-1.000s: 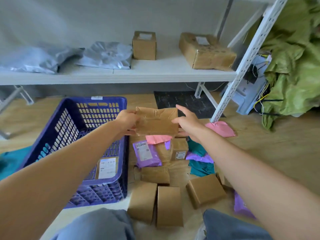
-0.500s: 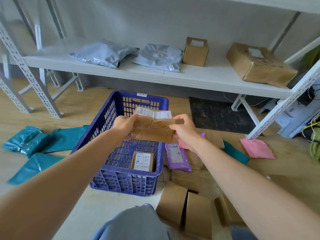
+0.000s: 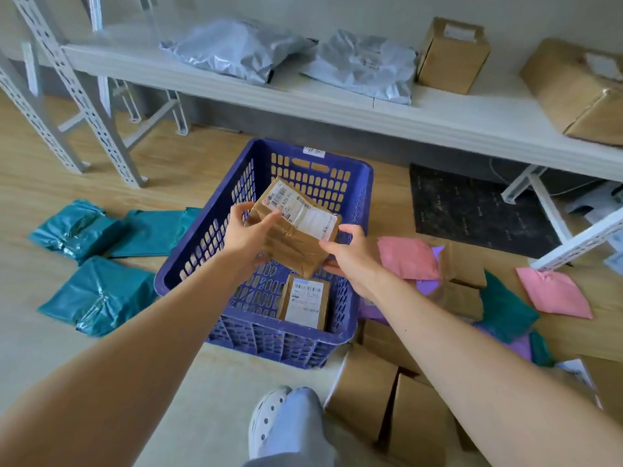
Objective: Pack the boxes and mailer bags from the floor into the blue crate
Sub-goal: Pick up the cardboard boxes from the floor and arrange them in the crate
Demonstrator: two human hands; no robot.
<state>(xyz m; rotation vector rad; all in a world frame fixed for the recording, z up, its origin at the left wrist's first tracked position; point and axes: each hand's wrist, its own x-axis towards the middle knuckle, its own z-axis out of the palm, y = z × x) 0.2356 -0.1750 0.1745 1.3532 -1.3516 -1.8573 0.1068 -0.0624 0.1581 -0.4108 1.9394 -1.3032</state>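
Observation:
I hold a brown taped box point(image 3: 293, 230) with a white label above the inside of the blue crate point(image 3: 364, 183). My left hand point(image 3: 247, 230) grips its left end and my right hand point(image 3: 349, 251) grips its right end; the box is tilted, label up. One labelled brown box point(image 3: 305, 301) lies on the crate floor near the front wall. Right of the crate the floor holds pink mailer bags point(image 3: 406, 257), purple and teal bags point(image 3: 505, 311) and several brown boxes point(image 3: 387, 392).
Teal mailer bags point(image 3: 97, 291) lie on the floor left of the crate. A white shelf point(image 3: 337, 106) behind it carries silver bags and brown boxes. A dark mat point(image 3: 472, 207) lies under the shelf. My white shoe point(image 3: 266, 419) is near the crate's front.
The box has moved left and down, from beside the crate to over its inside, and turned label up. My view swung left toward the crate.

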